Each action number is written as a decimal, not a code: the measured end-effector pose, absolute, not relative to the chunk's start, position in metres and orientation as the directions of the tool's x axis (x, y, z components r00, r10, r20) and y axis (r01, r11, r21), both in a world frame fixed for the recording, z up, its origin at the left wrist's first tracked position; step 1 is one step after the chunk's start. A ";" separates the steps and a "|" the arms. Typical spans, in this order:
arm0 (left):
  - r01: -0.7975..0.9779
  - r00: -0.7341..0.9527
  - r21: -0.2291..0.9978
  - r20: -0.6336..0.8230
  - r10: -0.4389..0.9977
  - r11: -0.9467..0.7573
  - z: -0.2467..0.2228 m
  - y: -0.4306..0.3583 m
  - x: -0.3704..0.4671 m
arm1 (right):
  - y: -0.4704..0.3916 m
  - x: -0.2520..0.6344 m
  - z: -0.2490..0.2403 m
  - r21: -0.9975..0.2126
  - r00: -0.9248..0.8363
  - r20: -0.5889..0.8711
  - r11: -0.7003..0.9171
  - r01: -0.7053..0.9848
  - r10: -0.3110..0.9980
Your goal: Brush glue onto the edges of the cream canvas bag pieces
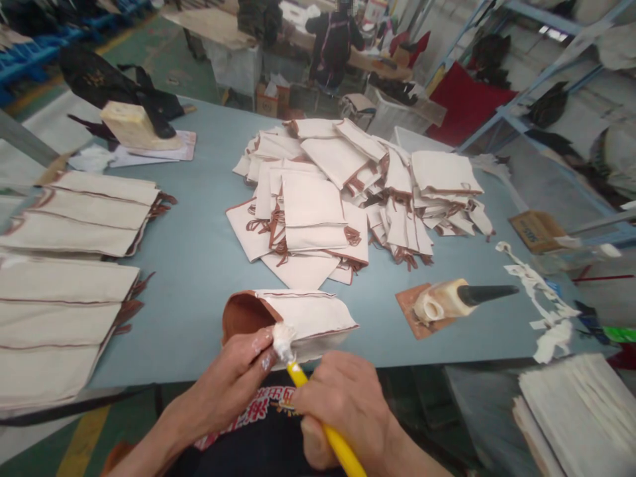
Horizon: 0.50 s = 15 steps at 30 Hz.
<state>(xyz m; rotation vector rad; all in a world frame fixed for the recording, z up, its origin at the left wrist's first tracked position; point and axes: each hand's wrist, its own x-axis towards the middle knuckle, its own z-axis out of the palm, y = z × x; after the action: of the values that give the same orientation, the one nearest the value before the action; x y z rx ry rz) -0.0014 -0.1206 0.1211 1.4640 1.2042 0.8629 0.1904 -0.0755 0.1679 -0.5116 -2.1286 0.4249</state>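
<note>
My left hand (244, 366) pinches the near rim of a cream fabric pouch (311, 317) with a brown lining, which lies on its side at the table's front edge, its mouth facing left. In my right hand (342, 404) is a brush with a yellow handle (344, 452), gripped in a closed fist. White paste coats the brush's bristles (283, 336), which touch the pouch's rim beside my left fingertips. Some white smears show on those fingers. Farther right, a glue bottle (442, 305) with a black nozzle lies on a small brown board (405, 306).
A heap of cream pouches (315, 205) with brown trim covers the table's middle and back right. Flat stacked fabric pieces (64, 318) lie at left. A yellowish block (130, 124) sits at the back left. White scraps (539, 291) trail along the right edge. Another person (334, 46) is in the background.
</note>
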 end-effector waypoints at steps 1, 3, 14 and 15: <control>0.227 0.250 0.974 -0.071 0.966 0.013 0.120 -0.120 -0.002 | -0.077 0.188 0.167 -0.490 -0.537 0.679 0.854 0.177 0.501; 0.190 0.215 0.980 -0.098 0.972 0.057 0.118 -0.119 -0.003 | -0.079 0.187 0.163 -0.579 -0.433 0.680 0.796 0.177 0.591; -0.191 0.306 0.898 -0.329 0.894 0.396 0.138 -0.104 -0.015 | -0.036 0.197 0.172 -0.720 -0.404 0.555 0.663 0.205 0.728; -0.217 0.331 0.886 -0.328 0.885 0.409 0.139 -0.104 -0.012 | -0.034 0.192 0.175 -0.650 -0.427 0.605 0.727 0.223 0.672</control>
<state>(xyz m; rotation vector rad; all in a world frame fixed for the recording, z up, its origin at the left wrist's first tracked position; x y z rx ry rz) -0.0125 -0.1041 0.1393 0.8522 0.9578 0.8474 0.1924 -0.0337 0.1752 -0.6814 -1.9912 0.6036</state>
